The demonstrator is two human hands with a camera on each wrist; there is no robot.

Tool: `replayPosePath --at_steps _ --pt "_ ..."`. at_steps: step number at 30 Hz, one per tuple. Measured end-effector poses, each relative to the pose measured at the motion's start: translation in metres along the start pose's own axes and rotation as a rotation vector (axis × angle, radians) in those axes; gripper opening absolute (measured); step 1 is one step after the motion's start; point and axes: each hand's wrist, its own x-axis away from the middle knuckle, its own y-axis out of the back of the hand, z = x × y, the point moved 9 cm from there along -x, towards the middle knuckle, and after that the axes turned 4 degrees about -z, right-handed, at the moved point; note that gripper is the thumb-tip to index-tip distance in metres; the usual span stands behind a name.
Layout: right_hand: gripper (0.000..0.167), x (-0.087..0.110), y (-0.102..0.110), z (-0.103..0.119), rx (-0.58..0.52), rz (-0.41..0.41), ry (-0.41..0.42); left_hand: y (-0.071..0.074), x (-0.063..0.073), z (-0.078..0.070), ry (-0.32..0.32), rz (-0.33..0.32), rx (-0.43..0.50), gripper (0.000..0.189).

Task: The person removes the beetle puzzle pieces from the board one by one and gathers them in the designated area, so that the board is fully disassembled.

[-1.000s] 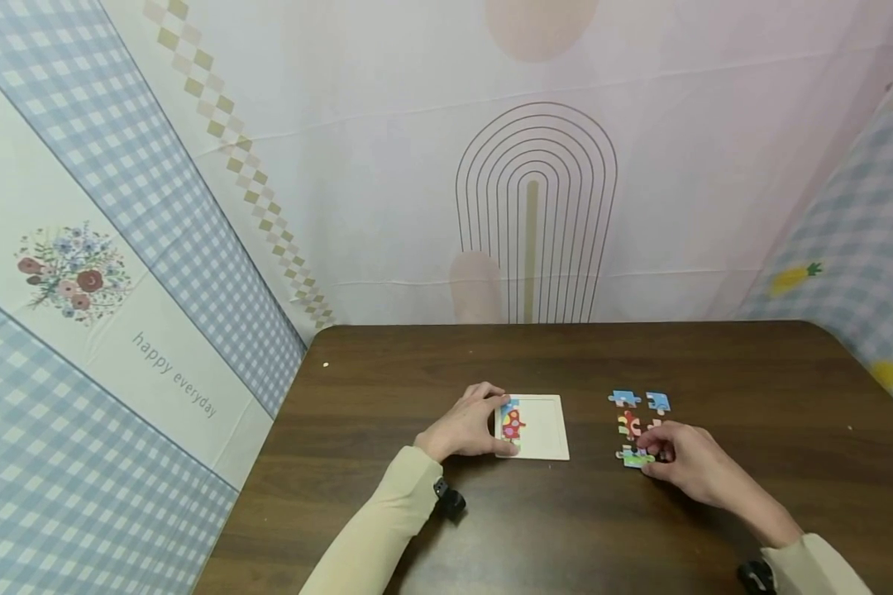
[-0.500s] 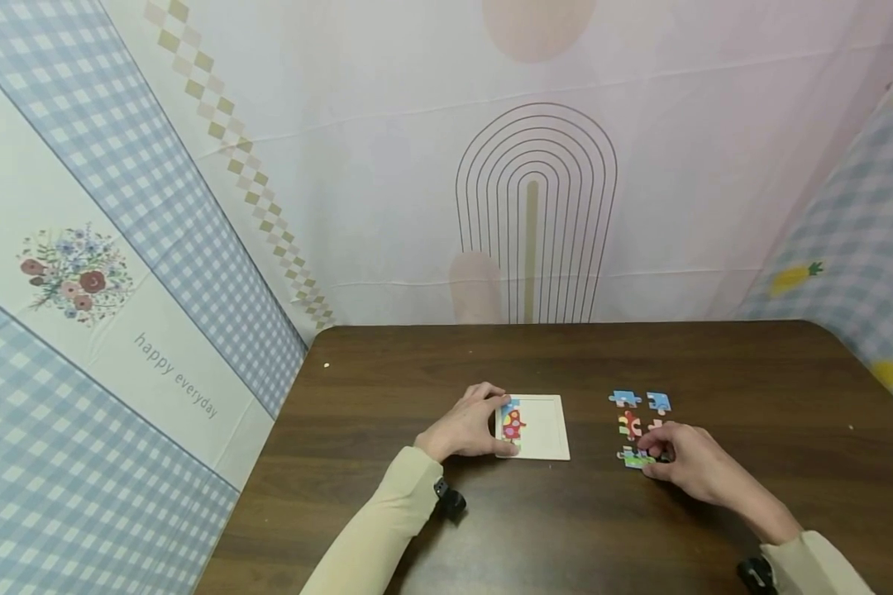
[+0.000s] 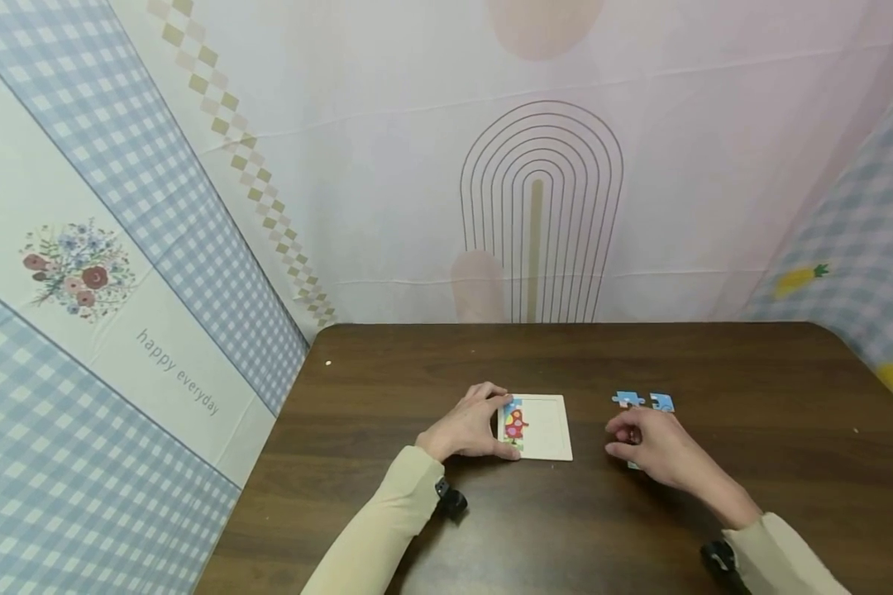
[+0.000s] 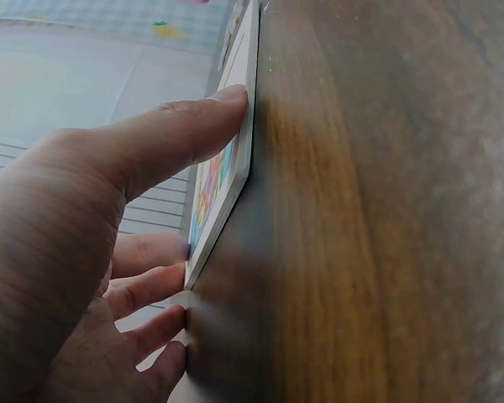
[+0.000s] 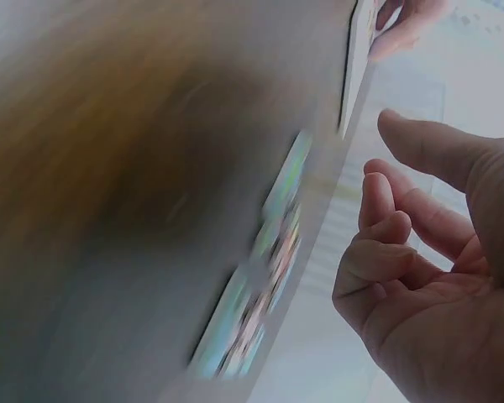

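My left hand (image 3: 465, 423) grips a small white puzzle tray (image 3: 546, 426) by its left side, thumb on the near edge and a finger at the far corner. Joined along the tray's left side is a strip of jigsaw pieces (image 3: 516, 424) with a red spotted shape. My right hand (image 3: 662, 446) hovers over the loose jigsaw pieces (image 3: 628, 399) to the right of the tray. In the right wrist view its thumb and fingertips (image 5: 378, 172) are apart, with nothing between them. The hand hides most of the lower loose pieces in the head view.
A dark wooden table (image 3: 417, 355) bears everything. Another blue piece (image 3: 662, 402) lies at the back right of the loose group. Behind the table hangs a printed cloth (image 3: 387, 207), with checked cloth on both sides.
My right hand has moved left and slightly away from me, now covering the middle and lower loose pieces. The left hand and tray stay in place.
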Motion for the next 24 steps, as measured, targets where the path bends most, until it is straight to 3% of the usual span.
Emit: replayPosePath --at_steps 15,24 --pt "0.014 -0.063 -0.052 0.061 -0.043 0.044 0.080 0.002 0.000 -0.001 -0.009 -0.032 -0.016 0.097" --pt "0.014 -0.087 -0.076 0.070 -0.013 0.060 0.070 0.002 0.001 0.000 0.000 -0.012 -0.004 0.097"
